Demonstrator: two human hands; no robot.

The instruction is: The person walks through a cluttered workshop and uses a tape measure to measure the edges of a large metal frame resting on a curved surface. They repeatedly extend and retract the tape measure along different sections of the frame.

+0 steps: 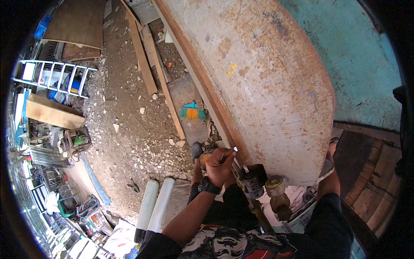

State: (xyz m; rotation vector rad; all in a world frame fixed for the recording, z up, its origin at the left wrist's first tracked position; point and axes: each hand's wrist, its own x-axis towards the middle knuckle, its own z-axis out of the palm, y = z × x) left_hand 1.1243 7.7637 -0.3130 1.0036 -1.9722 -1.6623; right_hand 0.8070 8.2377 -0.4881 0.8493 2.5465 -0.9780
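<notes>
My left hand (219,167), a dark watch on its wrist, is closed in a pinch on a small white piece (235,149). It is over the left border of a large pale, rust-stained panel (276,82), near its lower corner. Beside its knuckles shows a tan rounded thing (204,161), partly covered. Just right of it are a dark metal fitting (252,180) and a rusty, yellow-topped metal part (276,192). On the far right, my right hand (331,150) is at the panel's edge by a small dark object (334,140); its fingers are mostly hidden.
A teal-and-orange broom head (192,111) and long wooden planks (166,86) lie on stony ground to the left. Two pale tubes (153,203) are near my left forearm. A ladder (54,77) and clutter line the far left. A teal panel (358,64) stands at right.
</notes>
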